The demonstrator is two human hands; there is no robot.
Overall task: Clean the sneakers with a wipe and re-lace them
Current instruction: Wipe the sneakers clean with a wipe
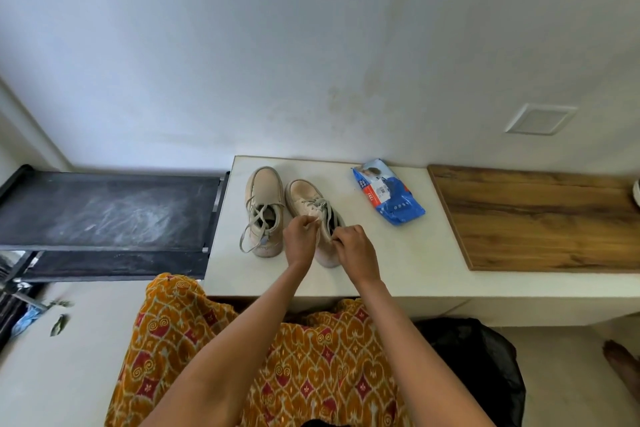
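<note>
Two beige sneakers stand side by side on a white counter (408,253), toes pointing away from me. The left sneaker (263,198) has loose grey laces spilling over its near side. My left hand (300,239) is at the right sneaker (308,199), pinching something pale, either a wipe or the tongue, by its lacing. My right hand (353,248) grips the collar of the same sneaker near the heel. A blue pack of wipes (386,192) lies to the right of the shoes.
A wooden board (540,218) covers the counter's right part. A dusty black rack (107,211) stands left of the counter. The white wall rises right behind. A black bag (485,357) sits on the floor at my right.
</note>
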